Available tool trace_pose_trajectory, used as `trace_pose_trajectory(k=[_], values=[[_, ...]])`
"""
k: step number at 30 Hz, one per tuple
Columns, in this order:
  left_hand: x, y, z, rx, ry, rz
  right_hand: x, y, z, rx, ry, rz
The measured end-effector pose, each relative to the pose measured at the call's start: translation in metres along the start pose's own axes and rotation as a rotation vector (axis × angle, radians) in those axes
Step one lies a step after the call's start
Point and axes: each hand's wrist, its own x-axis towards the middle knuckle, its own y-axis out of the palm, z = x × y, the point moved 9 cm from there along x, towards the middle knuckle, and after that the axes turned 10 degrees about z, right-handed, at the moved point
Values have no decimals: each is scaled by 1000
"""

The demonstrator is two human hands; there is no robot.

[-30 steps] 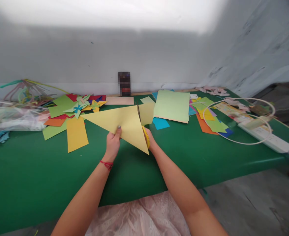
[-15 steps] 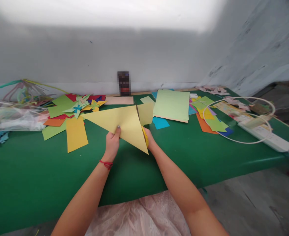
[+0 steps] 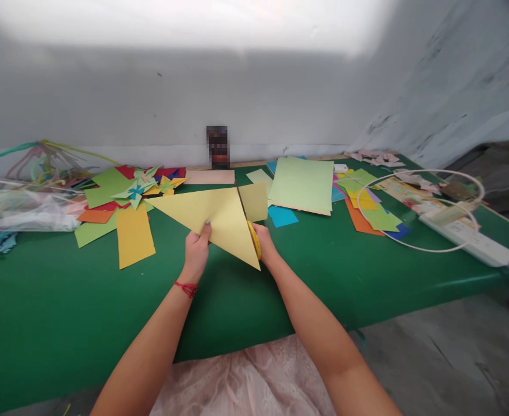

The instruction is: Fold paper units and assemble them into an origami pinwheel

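Observation:
My left hand [image 3: 197, 245] pinches the lower edge of a pale yellow paper [image 3: 213, 211], thumb on top and fingers beneath. The paper is folded into a large triangle, with a rectangular strip [image 3: 256, 202] standing out on its right side. In my right hand [image 3: 263, 240] are scissors [image 3: 254, 237] with yellow handles, partly hidden behind the paper's right corner. Their dark blades point away from me, along the line between the triangle and the strip. Both hands hold the paper above the green table.
Left on the green table [image 3: 63, 312] lie a yellow paper rectangle [image 3: 135, 238], folded paper pieces [image 3: 135, 193] and plastic bags [image 3: 24, 208]. Light green sheets [image 3: 301, 185] are stacked at the back. A white power strip [image 3: 466, 237] with a looped cable sits at right.
The scissor blades show slightly farther along the paper's fold line, and the strip has shifted a little. The left hand keeps its grip in nearly the same place.

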Motion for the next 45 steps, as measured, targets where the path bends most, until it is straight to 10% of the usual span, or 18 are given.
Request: trace_pose_trajectory(k=[13,23,45], values=[[3,-8,5,19,-48,-22,5,11,-4,-12,63,81],[1,-2,3,24,-55,3,-3,39,13,183,8,395],[-5,11,-13,338,1,87,6,2,9,-224,-49,35]])
